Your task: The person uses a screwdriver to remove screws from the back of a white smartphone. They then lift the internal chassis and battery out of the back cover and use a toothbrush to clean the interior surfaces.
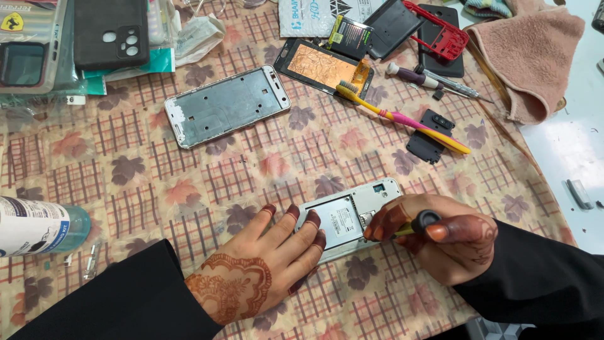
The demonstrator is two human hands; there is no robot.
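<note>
Here, in the head view, the person's left hand (251, 267) lies flat with its fingers spread and its fingertips (313, 220) pressing on the near-left edge of an opened phone (349, 217), which rests on the patterned cloth (157, 189) near the front middle of the work surface, its back cover off and a silver inner plate showing. The right hand (440, 242) is curled over the phone's right end, fingers clamped around a small screwdriver (418, 223) with a yellow shaft and a black knob; its tip is hidden under the fingers. Farther back on the cloth lies a bare silver phone frame (226, 106), well apart from the hands. To its right sits a display panel (324, 68) with a copper-coloured back, a yellow and pink toothbrush (402, 119) slanting just beside it, and a small black plastic part (429, 135) under the brush handle. A second screwdriver (434, 82) lies near a red phone frame (440, 31). A pink towel (535, 56) is bunched at the far right, and a clear bottle (38, 226) lies at the left edge.
</note>
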